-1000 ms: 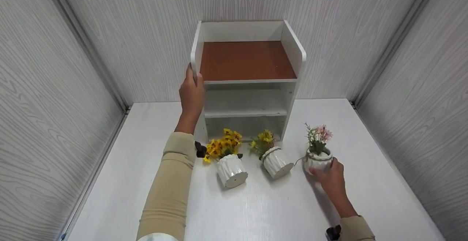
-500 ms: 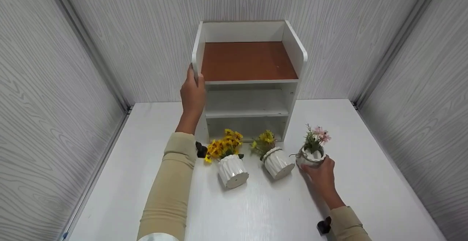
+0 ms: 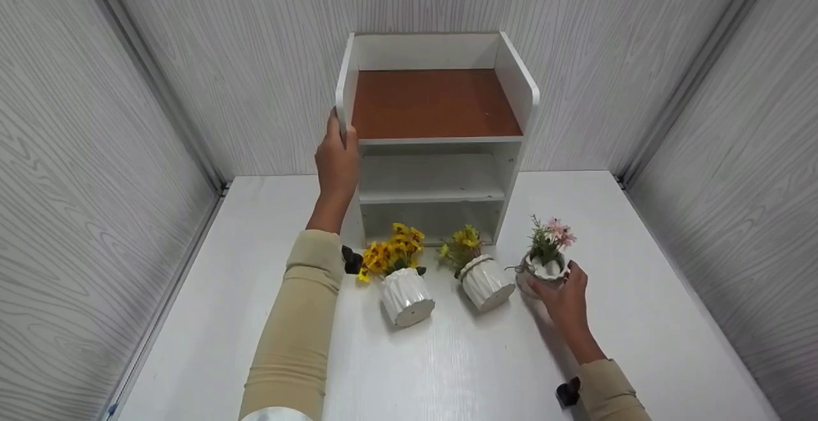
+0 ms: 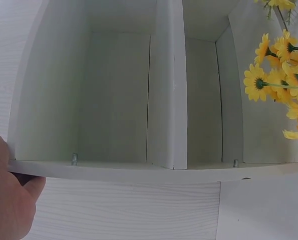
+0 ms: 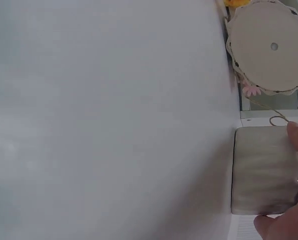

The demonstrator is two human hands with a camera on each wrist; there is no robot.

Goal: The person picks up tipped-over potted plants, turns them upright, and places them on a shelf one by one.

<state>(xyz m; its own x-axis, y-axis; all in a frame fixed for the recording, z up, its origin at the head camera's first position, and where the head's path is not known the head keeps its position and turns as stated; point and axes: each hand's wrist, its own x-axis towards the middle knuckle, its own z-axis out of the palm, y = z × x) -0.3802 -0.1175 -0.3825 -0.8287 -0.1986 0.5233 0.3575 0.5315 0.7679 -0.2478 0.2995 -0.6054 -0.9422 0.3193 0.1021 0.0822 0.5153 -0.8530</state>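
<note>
My left hand (image 3: 337, 162) grips the front edge of the left side panel of a small white shelf unit (image 3: 431, 200) with a brown top board; in the left wrist view the thumb and a finger show at that panel's end. My right hand (image 3: 567, 299) holds a white ceramic flowerpot (image 5: 266, 170) of pink flowers (image 3: 561, 234), upright on the white table, thumb on one side and fingers on the other. To its left, two more white flowerpots lie tipped over: one with small yellow flowers (image 3: 487, 283), one with orange-yellow daisies (image 3: 408, 296). Their bases face the front.
The shelf unit stands against the grey wood-grain back wall (image 3: 281, 76), with the tipped plants close before its lowest compartment. Similar walls close off the table's (image 3: 447, 376) left and right sides. A thin string hangs from the held pot's neck.
My right hand has brought the pink-flowered pot a little to the left and stood it upright. My left hand stays on the shelf panel, and the two tipped pots have not moved.
</note>
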